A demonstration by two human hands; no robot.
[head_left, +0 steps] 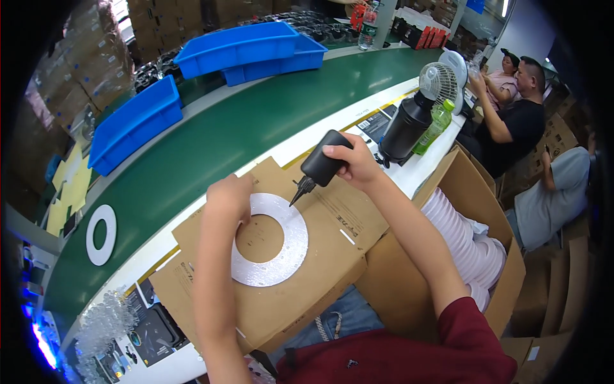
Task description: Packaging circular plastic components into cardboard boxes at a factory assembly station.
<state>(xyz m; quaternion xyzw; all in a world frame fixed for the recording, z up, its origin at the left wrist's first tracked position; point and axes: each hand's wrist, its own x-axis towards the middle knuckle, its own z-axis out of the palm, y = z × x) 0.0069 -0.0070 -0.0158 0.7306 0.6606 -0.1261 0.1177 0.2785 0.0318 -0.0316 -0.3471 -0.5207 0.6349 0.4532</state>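
Note:
A flat silvery-white ring (293, 240) lies on a piece of brown cardboard (339, 256) in front of me. At the ring's upper left, my left hand (231, 193) is closed around its band, with a fingertip at the inner hole; the other fingers are partly hidden. My right hand (359, 163) is wrapped round a black squeeze bottle (325, 157), tilted with its narrow nozzle pointing down-left. The nozzle tip is right over the ring's upper right part; I cannot tell whether it touches.
A second white ring (90, 237) lies on the green conveyor belt (256, 105) at left. Blue bins (137, 125) line its far side. To the right are a black cylinder (404, 128), a green bottle (437, 125), a fan (438, 83) and an open carton (505, 281) of white items. Other people sit beyond.

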